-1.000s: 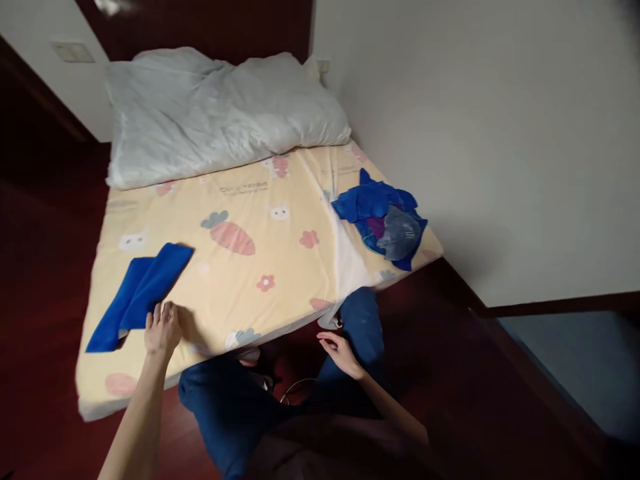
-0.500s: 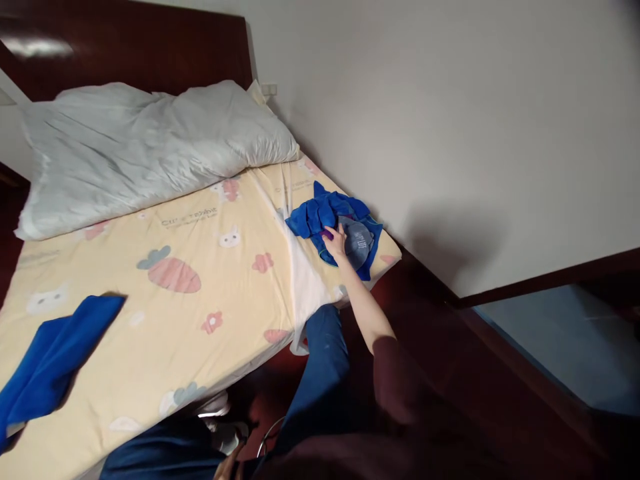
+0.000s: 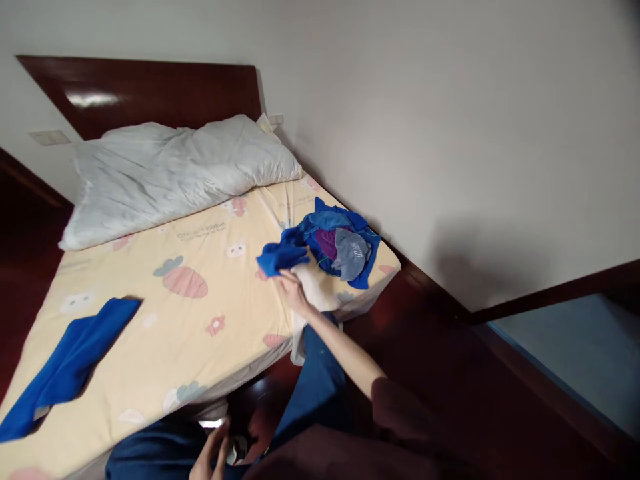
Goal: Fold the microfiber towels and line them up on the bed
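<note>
My right hand (image 3: 293, 292) reaches out over the bed with its fingers closed on the edge of a crumpled blue cloth (image 3: 283, 257), blurred by motion. That cloth lies just left of a heap on the bed's near right corner. In the heap I see a blue cloth (image 3: 370, 267) underneath, a purple cloth (image 3: 326, 243) and a grey cloth (image 3: 351, 255) with white lettering. My left hand (image 3: 211, 455) is low, near my lap, its fingers loosely apart and nothing visible in them. A flat, folded blue cloth (image 3: 75, 360) lies on the left of the bed.
The bed (image 3: 235, 287) has a yellow printed sheet with carrots and rabbits. A large pale pillow (image 3: 185, 173) lies against the dark wooden headboard (image 3: 165, 93). A white wall (image 3: 425, 133) runs along the right, and a doorway opens at the lower right.
My right hand has moved left from the heap, drawing a blue cloth with it; the purple and grey cloths are more exposed. My left hand has come further into view. The view has shifted.
</note>
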Demonstrator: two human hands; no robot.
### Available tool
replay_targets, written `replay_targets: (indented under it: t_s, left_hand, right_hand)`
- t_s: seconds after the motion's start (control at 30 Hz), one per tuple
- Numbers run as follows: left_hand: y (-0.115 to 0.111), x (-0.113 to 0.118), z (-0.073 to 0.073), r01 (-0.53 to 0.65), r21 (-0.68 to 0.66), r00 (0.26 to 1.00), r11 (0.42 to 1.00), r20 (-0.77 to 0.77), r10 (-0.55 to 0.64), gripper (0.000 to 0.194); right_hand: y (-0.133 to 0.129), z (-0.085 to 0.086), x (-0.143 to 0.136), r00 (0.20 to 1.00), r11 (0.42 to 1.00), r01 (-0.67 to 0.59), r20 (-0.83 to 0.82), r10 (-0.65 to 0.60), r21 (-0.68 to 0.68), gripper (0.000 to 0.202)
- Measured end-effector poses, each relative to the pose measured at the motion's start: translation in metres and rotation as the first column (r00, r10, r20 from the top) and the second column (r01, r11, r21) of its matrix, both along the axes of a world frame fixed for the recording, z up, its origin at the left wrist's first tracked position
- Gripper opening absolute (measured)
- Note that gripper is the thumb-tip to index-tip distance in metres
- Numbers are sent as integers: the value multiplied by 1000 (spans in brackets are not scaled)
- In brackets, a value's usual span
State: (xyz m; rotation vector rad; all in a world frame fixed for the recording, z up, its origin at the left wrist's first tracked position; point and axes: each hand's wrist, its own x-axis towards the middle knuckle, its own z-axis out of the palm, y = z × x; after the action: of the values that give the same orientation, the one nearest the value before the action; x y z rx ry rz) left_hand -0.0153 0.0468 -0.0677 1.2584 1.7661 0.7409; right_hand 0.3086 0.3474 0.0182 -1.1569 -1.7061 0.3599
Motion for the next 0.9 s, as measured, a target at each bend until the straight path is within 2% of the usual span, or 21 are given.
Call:
replay_targets:
  t_s: [0.07,0.13,0.2,0.27,0.3,0.37,0.43,0.6,0.73,0.9]
  left_hand:
    - [13,3,5,-74,82,995,994,72,69,59]
    - [27,6,13,-158,174,985,972,101,142,73]
    - [39,6,21,-192,261,981,946,84,176,78]
    - [47,2,29,-127,347,991,929,1,135,71]
    - [49,0,32,-40,354,997,934,-53,63,64]
    - [48,-4,36,133,330,987,935,-134,-93,51]
    - [42,-6,37,222,295,967,929,-185,-172,44]
    - [22,-8,24,188,278,973,942,-184,-139,47]
    - [9,-11,16,247,297,960,922,-204,-191,46]
    - [2,-14,18,226,279,951,933,-272,-149,46]
  right_hand:
    - [-67,-20,-59,987,994,-93,-137,83,-64,28]
    - [-135,-44,-111,962,979,-130,-259,87,-155,27]
    - [-196,-63,-148,942,952,-162,-328,72,-258,28]
    - [-239,-74,-166,928,916,-248,-347,133,-314,29]
    - [-252,-76,-169,920,898,-303,-342,189,-318,30]
    - [-263,-77,-166,903,871,-389,-313,295,-299,32]
    - [-259,-74,-156,898,866,-416,-277,343,-276,33]
    - [-250,-68,-136,891,857,-445,-221,396,-259,34]
    - [-266,-72,-137,888,851,-455,-196,415,-262,33]
    - [-282,-79,-139,895,847,-441,-217,390,-298,32]
